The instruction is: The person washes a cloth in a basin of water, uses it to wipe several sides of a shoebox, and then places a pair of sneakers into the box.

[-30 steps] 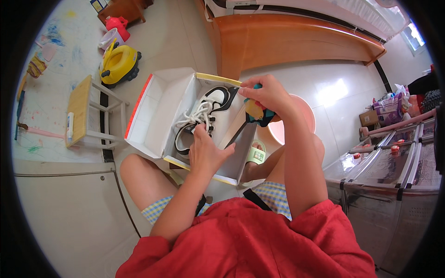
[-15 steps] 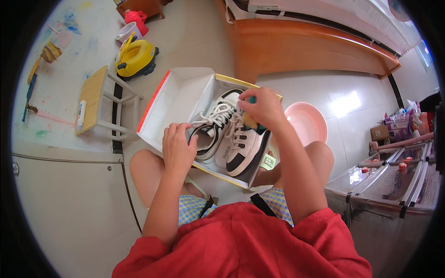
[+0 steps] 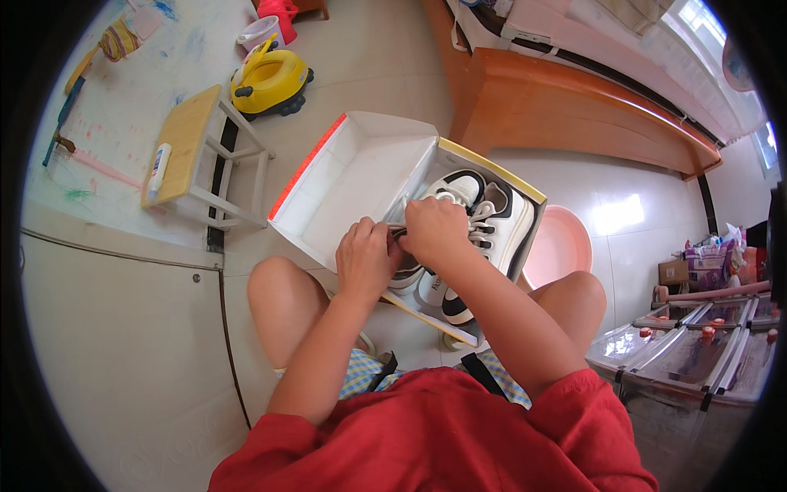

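Two white-and-black sneakers lie side by side in an open shoebox [image 3: 352,172] by my knees. My left hand [image 3: 365,258] is over the heel end of the left sneaker [image 3: 463,187], its fingers bent and closed. Across that sneaker's middle, my right hand [image 3: 434,234] is closed with its fingertips close to the left ones. A thin strip that looks like a shoelace shows between the fingertips; the hands hide most of it. The right sneaker [image 3: 512,217] rests beside my right hand, its white laces partly covered by it.
A pink basin [image 3: 561,246] stands right of the box. At left are a wooden-topped stool [image 3: 184,139] with a white tube [image 3: 158,172] and a yellow ride-on toy [image 3: 270,82]. A wooden bed frame [image 3: 574,107] is beyond; clear-lidded storage boxes [image 3: 680,344] are at right.
My right hand has left the right sneaker, where it held something teal and yellow, and moved left to meet my left hand at the left sneaker. The teal and yellow thing is out of sight.
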Demonstrator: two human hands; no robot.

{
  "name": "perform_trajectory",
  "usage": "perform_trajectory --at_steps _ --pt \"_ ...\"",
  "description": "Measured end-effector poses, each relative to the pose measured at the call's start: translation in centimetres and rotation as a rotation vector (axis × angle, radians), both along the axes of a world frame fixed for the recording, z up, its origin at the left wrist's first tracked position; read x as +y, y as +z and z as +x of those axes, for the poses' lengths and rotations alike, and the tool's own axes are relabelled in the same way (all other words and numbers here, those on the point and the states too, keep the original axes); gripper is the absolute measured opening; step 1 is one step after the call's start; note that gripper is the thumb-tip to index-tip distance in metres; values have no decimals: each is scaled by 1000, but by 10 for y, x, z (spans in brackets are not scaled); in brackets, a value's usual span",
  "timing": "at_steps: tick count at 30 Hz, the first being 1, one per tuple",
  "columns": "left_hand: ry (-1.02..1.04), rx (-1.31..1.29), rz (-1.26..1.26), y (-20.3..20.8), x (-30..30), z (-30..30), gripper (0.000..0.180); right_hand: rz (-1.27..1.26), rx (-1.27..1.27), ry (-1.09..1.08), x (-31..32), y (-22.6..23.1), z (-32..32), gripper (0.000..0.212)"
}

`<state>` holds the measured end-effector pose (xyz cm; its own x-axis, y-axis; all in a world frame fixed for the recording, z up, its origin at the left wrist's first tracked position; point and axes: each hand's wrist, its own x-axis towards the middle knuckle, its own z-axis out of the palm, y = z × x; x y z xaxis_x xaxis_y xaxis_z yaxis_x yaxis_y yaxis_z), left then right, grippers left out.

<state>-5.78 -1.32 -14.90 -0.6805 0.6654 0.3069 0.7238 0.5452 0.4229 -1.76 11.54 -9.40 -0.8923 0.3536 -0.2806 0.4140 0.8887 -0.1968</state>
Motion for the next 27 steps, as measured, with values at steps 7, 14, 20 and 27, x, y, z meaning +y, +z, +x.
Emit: perform_trajectory --at_steps 7,14,20,27 --pt "69 -166 15 4 -8 2 19 229 -31 160 -20 -35 -21 13" --pt "54 -237 -110 13 -13 7 42 265 14 240 -17 -40 -1 11" --pt "7 -291 4 32 -14 14 48 307 368 -25 -9 -45 37 14" --pt "-30 -91 -16 44 2 27 59 41 594 -180 -5 -46 57 28"
